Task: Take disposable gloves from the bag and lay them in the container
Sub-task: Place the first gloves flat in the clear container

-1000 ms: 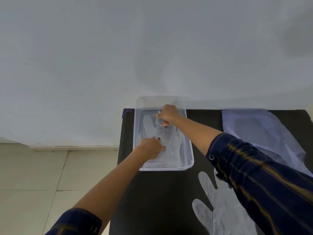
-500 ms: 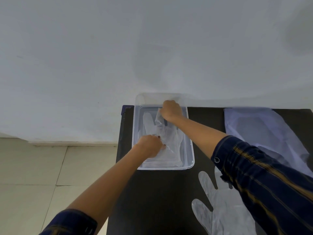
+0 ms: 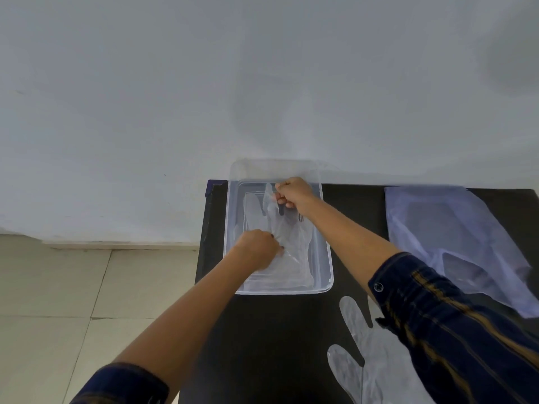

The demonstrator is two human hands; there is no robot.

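Note:
A clear plastic container [image 3: 326, 266] stands at the far left of the black table [image 3: 280, 339]. A thin transparent glove [image 3: 291, 237] is stretched inside it. My right hand [image 3: 293, 192] pinches the glove's finger end at the far side of the container. My left hand [image 3: 256, 249] pinches the glove's cuff end near the container's left wall. Another clear glove [image 3: 367, 354] lies flat on the table near me, partly under my right sleeve. The translucent bag [image 3: 455, 237] lies flat at the right.
A white wall rises right behind the table. The table's left edge drops to a tiled floor [image 3: 73, 301]. The container's far rim hangs slightly past the table's back edge.
Both hands keep their grip on the glove inside the container. My right hand has drawn the finger end slightly farther away, pulling the glove flatter.

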